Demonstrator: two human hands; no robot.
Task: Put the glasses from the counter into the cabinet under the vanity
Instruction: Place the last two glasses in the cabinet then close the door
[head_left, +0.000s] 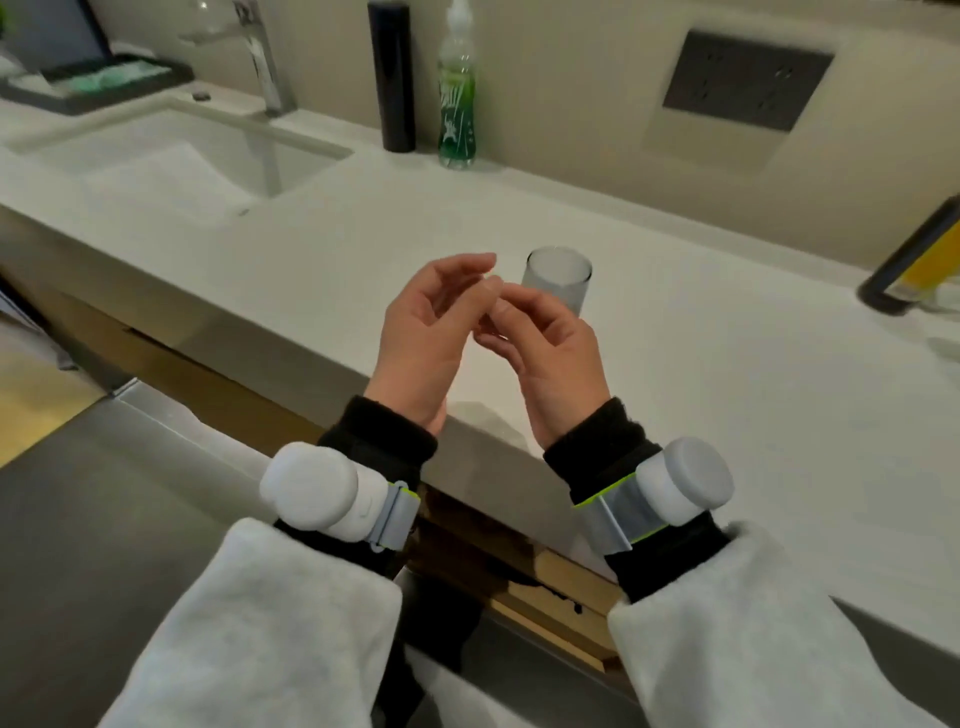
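Nearest us, our left hand and right hand hover together at mid-frame above the white stone counter, fingers loosely curled, fingertips meeting, seemingly gripping nothing, though a clear glass between them could escape this blurry view. Just beyond, at one o'clock from the hands, the frosted cylindrical drinking glass stands upright on the counter, untouched. Farther, at eleven o'clock, the green-labelled plastic bottle. The glass awaits picking up; stowing remains undone.

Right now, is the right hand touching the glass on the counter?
Cannot tell. In the head view the right hand overlaps the lower left of the glass, so neither contact nor a gap shows plainly.
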